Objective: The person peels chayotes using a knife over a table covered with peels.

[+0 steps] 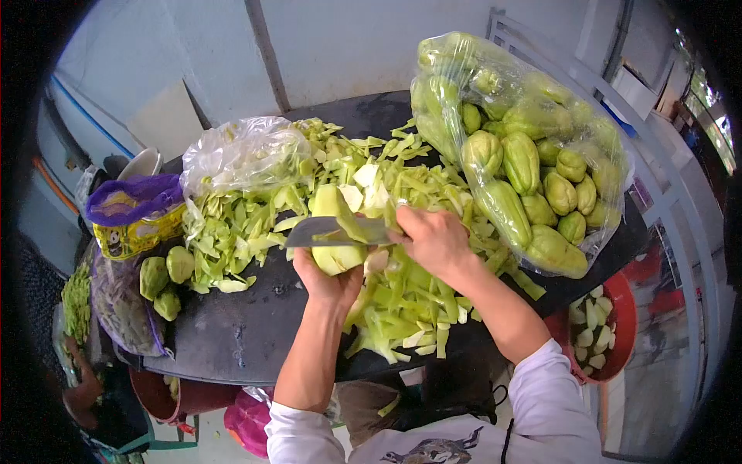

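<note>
My left hand (328,280) is wrapped round a pale green, partly peeled chayote (334,261) above the middle of the dark table (224,329). My right hand (433,238) grips the handle of a knife (309,231), whose wide blade lies across the chayote and points left. A strip of green peel (352,225) rests over the blade. Beneath and around both hands spreads a large heap of green peelings (410,301).
A clear plastic bag (456,58) of whole chayotes stands at the right back. Several unpeeled chayotes (180,264) sit at the left beside a purple mesh bag (127,309). A red bucket (627,317) with pale pieces stands below the table's right edge.
</note>
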Demonstrator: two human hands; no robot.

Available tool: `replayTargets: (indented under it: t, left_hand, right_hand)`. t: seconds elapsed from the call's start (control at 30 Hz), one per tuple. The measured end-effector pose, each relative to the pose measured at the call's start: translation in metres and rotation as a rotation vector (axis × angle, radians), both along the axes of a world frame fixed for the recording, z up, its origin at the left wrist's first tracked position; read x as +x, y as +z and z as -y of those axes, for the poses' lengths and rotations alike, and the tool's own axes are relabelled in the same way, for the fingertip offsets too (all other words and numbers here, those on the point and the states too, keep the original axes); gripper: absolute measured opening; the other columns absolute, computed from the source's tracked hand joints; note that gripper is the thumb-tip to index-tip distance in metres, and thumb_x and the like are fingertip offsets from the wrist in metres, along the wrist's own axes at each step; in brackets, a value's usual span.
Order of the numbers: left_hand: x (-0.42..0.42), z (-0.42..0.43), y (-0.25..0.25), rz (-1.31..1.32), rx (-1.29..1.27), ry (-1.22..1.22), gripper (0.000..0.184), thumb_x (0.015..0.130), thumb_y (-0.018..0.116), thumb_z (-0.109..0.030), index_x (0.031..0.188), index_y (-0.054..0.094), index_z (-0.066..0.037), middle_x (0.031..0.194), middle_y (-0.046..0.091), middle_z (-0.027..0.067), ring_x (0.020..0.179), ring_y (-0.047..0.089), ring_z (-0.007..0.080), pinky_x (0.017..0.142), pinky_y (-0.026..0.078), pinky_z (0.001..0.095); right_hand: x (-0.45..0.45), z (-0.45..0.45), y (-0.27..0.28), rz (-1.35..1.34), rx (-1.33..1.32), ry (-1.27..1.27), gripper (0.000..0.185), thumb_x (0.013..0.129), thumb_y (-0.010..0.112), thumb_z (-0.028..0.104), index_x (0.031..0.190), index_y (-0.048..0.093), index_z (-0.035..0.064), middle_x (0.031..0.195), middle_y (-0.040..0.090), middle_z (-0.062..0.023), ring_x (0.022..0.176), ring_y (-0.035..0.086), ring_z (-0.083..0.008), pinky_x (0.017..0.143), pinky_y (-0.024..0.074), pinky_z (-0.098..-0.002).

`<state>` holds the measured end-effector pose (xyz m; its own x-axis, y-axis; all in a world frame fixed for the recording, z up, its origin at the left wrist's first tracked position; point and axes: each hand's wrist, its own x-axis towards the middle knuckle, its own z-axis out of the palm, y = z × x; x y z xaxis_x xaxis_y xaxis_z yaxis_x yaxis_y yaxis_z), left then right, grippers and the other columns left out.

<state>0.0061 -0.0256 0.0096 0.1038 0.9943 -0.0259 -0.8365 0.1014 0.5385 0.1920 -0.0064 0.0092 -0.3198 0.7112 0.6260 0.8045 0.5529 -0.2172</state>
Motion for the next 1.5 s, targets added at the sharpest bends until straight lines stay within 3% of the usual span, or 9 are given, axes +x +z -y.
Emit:
replayTargets:
  t: [0.07, 0.17, 0.5, 0.6, 0.83, 0.93, 1.0, 1.17, 1.5]
  left_hand:
    - [0.007, 0.006, -0.007, 0.001, -0.005, -0.001, 0.058, 0.093, 0.036, -0.052, 0.129, 0.052, -0.010, 0.119, 0.060, 0.0119, 0.106, 0.060, 0.0295, 0.082, 0.053, 0.0463]
    - [0.009, 0.005, -0.003, -0.011, 0.016, -0.013, 0.054, 0.091, 0.045, -0.049, 0.125, 0.054, -0.008, 0.115, 0.061, 0.0137, 0.095, 0.065, 0.0305, 0.071, 0.058, 0.0465]
    - [0.010, 0.011, 0.006, -0.029, -0.039, -0.038, 0.052, 0.087, 0.052, -0.048, 0.122, 0.057, -0.009, 0.107, 0.064, 0.0111, 0.090, 0.065, 0.0284, 0.068, 0.056, 0.0480]
    - [0.008, 0.009, 0.007, -0.004, 0.100, -0.182, 0.058, 0.087, 0.053, -0.048, 0.129, 0.053, -0.008, 0.109, 0.062, 0.0129, 0.091, 0.064, 0.0292, 0.070, 0.054, 0.0421]
    - [0.005, 0.003, 0.013, 0.172, 0.050, -0.136, 0.060, 0.090, 0.054, -0.047, 0.132, 0.050, -0.004, 0.112, 0.059, 0.0145, 0.095, 0.059, 0.0306, 0.076, 0.053, 0.0378]
    - [0.006, -0.005, 0.018, 0.185, -0.151, 0.079, 0.045, 0.095, 0.052, -0.043, 0.120, 0.055, -0.007, 0.107, 0.062, 0.0131, 0.097, 0.060, 0.0286, 0.085, 0.051, 0.0422]
    - [0.006, -0.006, 0.019, 0.107, -0.186, 0.117, 0.045, 0.097, 0.047, -0.044, 0.120, 0.055, -0.007, 0.109, 0.062, 0.0138, 0.099, 0.060, 0.0277, 0.091, 0.050, 0.0444]
    - [0.000, -0.010, 0.008, 0.372, -0.202, -0.047, 0.047, 0.093, 0.049, -0.044, 0.116, 0.058, -0.003, 0.105, 0.064, 0.0178, 0.100, 0.061, 0.0308, 0.094, 0.048, 0.0442]
    - [0.010, 0.001, 0.009, 0.157, -0.206, -0.032, 0.046, 0.088, 0.057, -0.043, 0.117, 0.063, -0.008, 0.111, 0.068, 0.0082, 0.099, 0.065, 0.0237, 0.092, 0.050, 0.0387]
  right_hand:
    - [-0.009, 0.011, 0.013, 0.009, 0.059, 0.032, 0.006, 0.083, 0.060, 0.006, 0.083, 0.054, 0.0073, 0.065, 0.065, -0.0138, 0.056, 0.067, -0.0287, 0.051, 0.0535, -0.0405]
    - [0.002, -0.003, 0.000, -0.006, -0.027, 0.038, 0.006, 0.083, 0.059, 0.004, 0.084, 0.054, 0.0074, 0.062, 0.064, -0.0140, 0.055, 0.067, -0.0290, 0.050, 0.0532, -0.0403]
    - [0.007, -0.008, -0.006, -0.051, -0.083, -0.001, 0.017, 0.078, 0.069, 0.010, 0.085, 0.054, 0.0063, 0.069, 0.065, -0.0145, 0.061, 0.065, -0.0352, 0.055, 0.0518, -0.0443]
    - [0.032, -0.034, -0.005, 0.038, -0.336, -0.290, 0.014, 0.080, 0.064, 0.013, 0.090, 0.057, 0.0063, 0.072, 0.065, -0.0202, 0.069, 0.064, -0.0426, 0.064, 0.0508, -0.0508]
    - [0.026, -0.022, -0.001, 0.000, -0.258, -0.215, 0.020, 0.079, 0.052, 0.000, 0.098, 0.056, 0.0047, 0.075, 0.066, -0.0233, 0.071, 0.066, -0.0440, 0.064, 0.0527, -0.0517]
    - [0.017, -0.017, -0.002, -0.007, -0.202, -0.178, 0.015, 0.078, 0.056, 0.000, 0.092, 0.054, 0.0057, 0.072, 0.066, -0.0192, 0.066, 0.067, -0.0401, 0.059, 0.0530, -0.0494]
    - [0.012, -0.010, -0.004, -0.039, -0.126, -0.089, 0.028, 0.083, 0.071, 0.026, 0.080, 0.051, 0.0055, 0.063, 0.060, -0.0154, 0.061, 0.065, -0.0327, 0.054, 0.0494, -0.0424]
    - [-0.015, 0.010, 0.004, 0.044, 0.155, 0.074, 0.027, 0.081, 0.070, 0.027, 0.077, 0.051, 0.0088, 0.058, 0.055, -0.0064, 0.052, 0.063, -0.0230, 0.048, 0.0507, -0.0388]
    - [-0.020, 0.016, 0.004, 0.083, 0.241, 0.089, 0.019, 0.082, 0.064, 0.022, 0.080, 0.050, 0.0098, 0.065, 0.056, -0.0066, 0.056, 0.062, -0.0254, 0.051, 0.0509, -0.0365]
